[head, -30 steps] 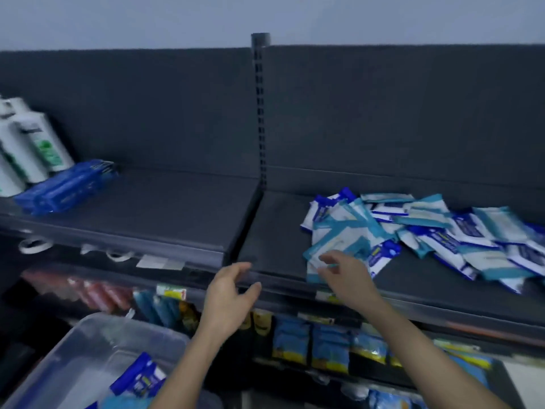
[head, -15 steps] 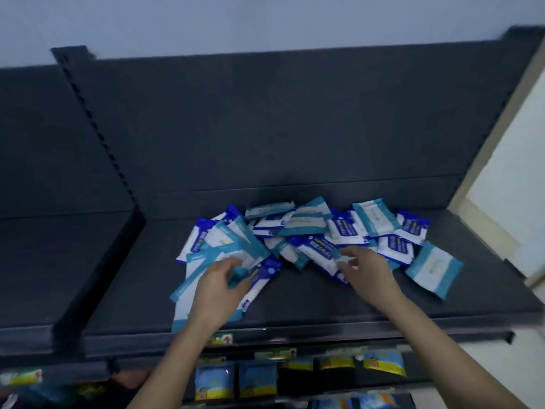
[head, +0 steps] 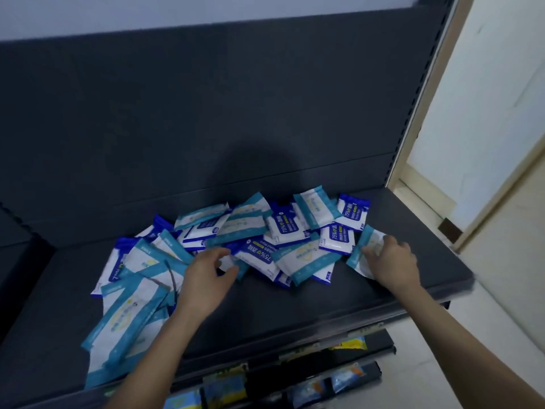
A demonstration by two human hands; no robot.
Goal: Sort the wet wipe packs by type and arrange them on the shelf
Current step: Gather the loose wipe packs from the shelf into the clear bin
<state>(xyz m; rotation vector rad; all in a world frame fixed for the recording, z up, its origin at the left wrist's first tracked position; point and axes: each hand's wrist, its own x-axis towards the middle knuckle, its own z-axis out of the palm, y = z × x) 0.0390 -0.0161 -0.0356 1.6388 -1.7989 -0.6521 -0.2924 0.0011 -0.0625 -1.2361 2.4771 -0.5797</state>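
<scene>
Step in hand: sorting. The wet wipe packs (head: pixel 259 228) lie as one mixed heap across the middle of the frame on the dark shelf (head: pixel 295 308). No row by type is formed, so the task is judged to be at an early stage.
Types present: teal-edged packs (head: pixel 126 320), thickest at lower left, and dark-blue 75% packs (head: pixel 286 228), mostly at centre and centre right. The two types overlap throughout.
Left hand: the left hand (head: pixel 206 281) sits at the near edge of the heap, at frame centre.
Left fingers: the fingers (head: pixel 216 253) are curved and half spread, with a visible gap to the thumb. A pack edge lies in that gap. Nothing is clamped.
Right hand: the right hand (head: pixel 395 261) rests on the end pack (head: pixel 363 242), a teal-edged one at the right end of the heap, just beside a dark-blue pack.
Right fingers: the fingers (head: pixel 373 250) are bent, with their tips on the top face of the end pack. The thumb is hidden, so it cannot be told whether this is a grip or only a press.
Next move: draw the end pack out to the right of the frame to start a teal group. Close the left thumb and fingers on a single pack only.
Caution: the packs look slick and interleaved. Pulling one is likely to drag its neighbours toward the front lip of the shelf.
</scene>
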